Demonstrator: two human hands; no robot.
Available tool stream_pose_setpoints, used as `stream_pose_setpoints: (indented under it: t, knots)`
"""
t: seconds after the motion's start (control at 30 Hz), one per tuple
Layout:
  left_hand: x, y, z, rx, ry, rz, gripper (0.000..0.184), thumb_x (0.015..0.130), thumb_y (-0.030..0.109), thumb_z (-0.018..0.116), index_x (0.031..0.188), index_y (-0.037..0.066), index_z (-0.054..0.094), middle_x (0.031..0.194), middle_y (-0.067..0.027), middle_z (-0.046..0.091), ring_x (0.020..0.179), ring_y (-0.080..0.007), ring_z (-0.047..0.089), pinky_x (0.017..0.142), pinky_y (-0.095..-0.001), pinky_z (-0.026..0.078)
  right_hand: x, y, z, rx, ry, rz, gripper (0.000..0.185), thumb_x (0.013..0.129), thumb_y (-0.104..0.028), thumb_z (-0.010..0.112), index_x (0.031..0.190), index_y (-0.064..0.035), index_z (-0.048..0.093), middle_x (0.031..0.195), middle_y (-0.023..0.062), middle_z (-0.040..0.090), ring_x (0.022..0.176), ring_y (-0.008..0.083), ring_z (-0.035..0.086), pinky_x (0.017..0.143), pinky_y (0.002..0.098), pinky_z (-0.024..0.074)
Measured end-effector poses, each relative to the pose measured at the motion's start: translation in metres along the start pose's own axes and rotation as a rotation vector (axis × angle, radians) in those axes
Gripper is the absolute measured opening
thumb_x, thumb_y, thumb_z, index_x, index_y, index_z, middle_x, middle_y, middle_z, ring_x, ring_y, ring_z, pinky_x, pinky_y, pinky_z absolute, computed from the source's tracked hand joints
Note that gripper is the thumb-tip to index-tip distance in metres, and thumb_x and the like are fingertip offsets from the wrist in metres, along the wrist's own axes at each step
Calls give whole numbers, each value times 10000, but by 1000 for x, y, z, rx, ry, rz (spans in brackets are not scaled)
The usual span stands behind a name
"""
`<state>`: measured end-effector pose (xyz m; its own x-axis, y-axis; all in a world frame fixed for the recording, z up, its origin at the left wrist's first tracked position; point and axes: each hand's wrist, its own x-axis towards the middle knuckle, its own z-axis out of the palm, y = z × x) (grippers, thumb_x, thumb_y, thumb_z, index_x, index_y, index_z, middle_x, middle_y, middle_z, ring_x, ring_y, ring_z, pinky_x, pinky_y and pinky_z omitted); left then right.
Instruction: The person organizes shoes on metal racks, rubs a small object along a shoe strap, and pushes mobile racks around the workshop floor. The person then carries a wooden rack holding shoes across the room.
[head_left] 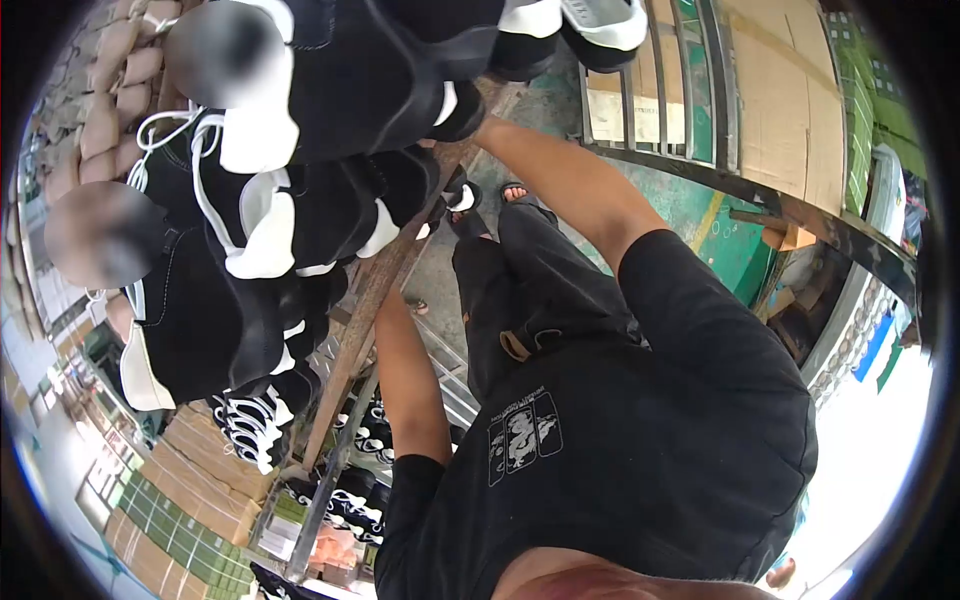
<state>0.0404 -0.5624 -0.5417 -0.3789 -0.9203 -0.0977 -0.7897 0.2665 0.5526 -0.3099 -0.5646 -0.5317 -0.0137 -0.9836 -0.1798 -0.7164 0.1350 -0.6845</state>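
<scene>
Though both bare forearms (560, 172) are extended, the hands are hidden behind the black, white-trimmed, laced fabric shoes (350, 90), far left, beside the brown wooden beam (358, 335); their grip cannot be told. Shoes: judged light, soft-uppered, firm-soled; best grasped at the heel.

Found no word, number or brand clear enough to read. Noted across the front of the black T-shirt (640, 490): a pale print (522, 438) in three framed panels set side by side, with a line of tiny lettering (528, 398) along one edge; too small and angled to make out, even letter by letter. Noted inside a black-and-white shoe (618, 42) at the top of the view, on the light insole (602, 11): faint grey marking, impossible to tell whether lettering or pattern.
</scene>
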Motion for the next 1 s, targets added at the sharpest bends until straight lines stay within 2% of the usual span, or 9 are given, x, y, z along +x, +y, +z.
stream_pose_setpoints:
  t: [0.17,0.33,0.47,0.6,0.67,0.73,0.8,0.93,1.0]
  knots:
    - [-52,-36,-71,238,275,328,578,853,396,731,1233,-17,594,1047,-192,690,1033,-387,656,911,-507,491,-18,34,-22,-70,125,-82,462,809,-187,681,1230,-49,552,1138,214,638,1042,408,615,854,489,493]
    - [-91,-22,-76,-115,110,-309,593,822,341,766,1250,-34,598,1185,-253,653,1131,-441,598,968,-499,447,-68,48,-23,8,38,89,441,793,-49,658,1227,-47,580,1154,233,644,1055,434,616,867,499,501]
    - [-88,-83,-8,367,-208,26,657,827,259,778,1350,-32,508,1358,-275,548,1257,-432,521,1053,-472,391,-73,47,20,64,28,60,496,824,-83,688,1296,-45,543,1291,244,586,1173,437,574,966,493,469]
    - [-92,-28,-18,2,-175,-296,681,819,260,785,1361,-29,493,1354,-284,550,1314,-422,482,1074,-463,377,-102,34,52,199,447,140,563,844,-109,698,1354,-8,484,1380,270,504,1269,452,495,1042,464,437]
    - [-115,-4,-43,184,-107,-96,754,826,229,790,1464,38,439,1397,-302,495,1323,-428,469,1101,-477,363,-146,-18,0,255,390,263,557,851,-99,687,1354,13,474,1401,266,472,1299,454,459,1075,445,416]
    - [-156,-2,-72,3,-68,-151,733,868,231,762,1475,28,404,1382,-262,529,1307,-389,501,1074,-487,397,-211,-86,-64,232,604,171,520,847,-67,671,1333,-13,495,1374,246,498,1294,434,473,1078,450,413]
    - [-216,11,-128,-884,69,-759,670,965,371,635,1479,31,373,1372,-185,558,1185,-271,578,1074,-434,414,-285,-174,-151,-64,826,17,478,791,-2,681,1252,-61,567,1343,213,529,1277,415,486,1051,478,419]
    - [-271,18,-239,-1955,778,-631,686,1019,490,462,1527,58,303,1527,-163,384,1401,-323,398,1106,-439,386,-395,-263,-307,-884,1325,-164,269,764,74,651,1013,-27,628,1085,168,626,997,337,602,869,438,477]
    - [-280,17,-266,-2106,919,-526,711,1041,542,374,1528,33,275,1548,-197,330,1474,-337,275,1161,-478,341,-410,-269,-327,-384,1564,-133,144,901,77,589,1015,-3,625,1038,158,634,957,279,613,873,363,487]
